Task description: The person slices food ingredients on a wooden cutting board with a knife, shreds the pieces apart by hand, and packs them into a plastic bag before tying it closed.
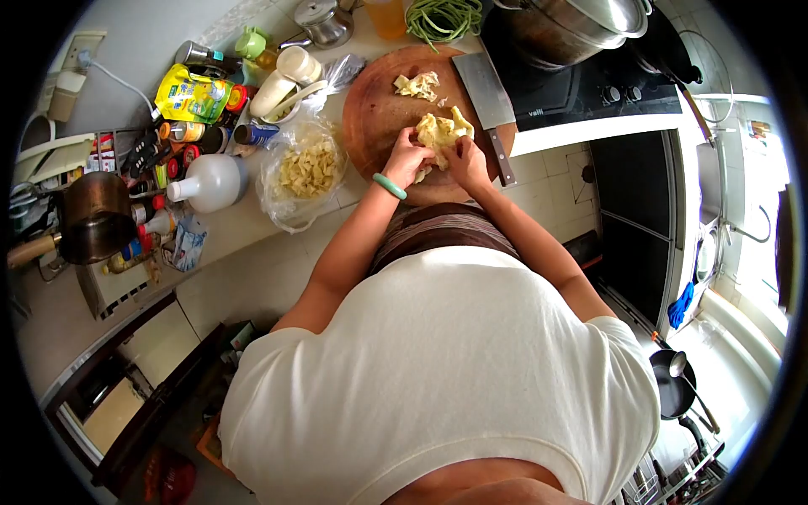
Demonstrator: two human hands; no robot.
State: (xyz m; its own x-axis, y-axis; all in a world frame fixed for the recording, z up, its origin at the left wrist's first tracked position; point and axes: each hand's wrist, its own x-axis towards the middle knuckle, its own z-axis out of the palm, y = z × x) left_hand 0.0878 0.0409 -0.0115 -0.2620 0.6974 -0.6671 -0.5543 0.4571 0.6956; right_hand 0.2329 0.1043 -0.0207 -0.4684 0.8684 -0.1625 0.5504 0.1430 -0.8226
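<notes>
Left hand (407,160) and right hand (467,162) grip a pale yellow dough-like piece (443,129) over the round wooden chopping board (369,101).
Cooktop (576,103) lettering looks like "valli"; yellow pouch (192,94) print too small to read. Forearms reach forward, hands close together, green bangle (390,186) on left wrist. Fingers of both curled narrow on the piece's near side, contact partly hidden; cleaver (486,88) at board's right edge.
</notes>
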